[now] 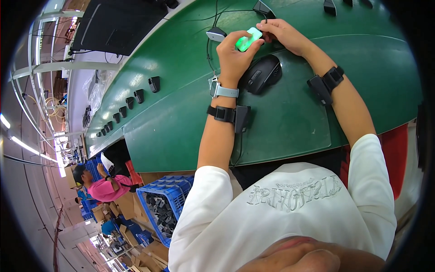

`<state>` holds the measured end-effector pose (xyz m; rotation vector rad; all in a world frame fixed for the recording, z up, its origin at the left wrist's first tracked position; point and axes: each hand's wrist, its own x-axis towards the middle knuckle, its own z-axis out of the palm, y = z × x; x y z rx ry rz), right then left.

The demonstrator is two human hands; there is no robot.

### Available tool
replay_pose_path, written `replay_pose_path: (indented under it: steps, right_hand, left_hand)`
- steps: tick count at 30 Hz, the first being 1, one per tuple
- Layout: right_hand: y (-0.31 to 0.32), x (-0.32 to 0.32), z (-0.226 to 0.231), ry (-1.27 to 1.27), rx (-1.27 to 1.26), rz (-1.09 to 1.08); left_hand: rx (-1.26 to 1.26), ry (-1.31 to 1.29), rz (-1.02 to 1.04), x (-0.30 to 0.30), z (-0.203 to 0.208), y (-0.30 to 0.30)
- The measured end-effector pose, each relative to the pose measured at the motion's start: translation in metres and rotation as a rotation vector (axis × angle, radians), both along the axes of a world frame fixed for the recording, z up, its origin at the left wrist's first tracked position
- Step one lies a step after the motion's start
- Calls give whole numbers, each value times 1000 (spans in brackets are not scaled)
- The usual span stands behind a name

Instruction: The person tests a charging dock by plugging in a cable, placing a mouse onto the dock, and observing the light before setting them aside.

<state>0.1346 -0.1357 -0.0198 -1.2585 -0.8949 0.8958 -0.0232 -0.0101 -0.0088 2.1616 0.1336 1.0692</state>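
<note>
My left hand [233,56] is closed round a small rounded white device [249,40] that glows green, with the thumb and index finger on its face. Close against the device's far right end, the bent fingertips of my right hand [286,37] are pressed together. A dark cord runs down to those fingertips, but what they pinch is hidden. Just nearer than the hands, a black computer mouse [263,75] lies on the green table [281,122]. Left of my left hand stands a small block with a white face [216,34], a black cable beside it.
Several black wedge-shaped holders [154,84] line the table's left side, and more [330,7] stand at the far right. A black monitor [113,27] is at far left. Below the table edge sits a blue crate [170,190] of dark parts. A person in pink [106,188] is farther left.
</note>
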Motion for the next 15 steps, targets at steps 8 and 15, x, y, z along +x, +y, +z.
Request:
replay_pose_path:
  steps: [8, 15]
  right_hand:
    - [0, 0, -1, 8, 16, 5]
    - [-1, 2, -1, 11, 2, 3]
  left_hand:
    - [7, 11, -3, -2, 2, -1]
    - [32, -17, 19, 0, 0, -2]
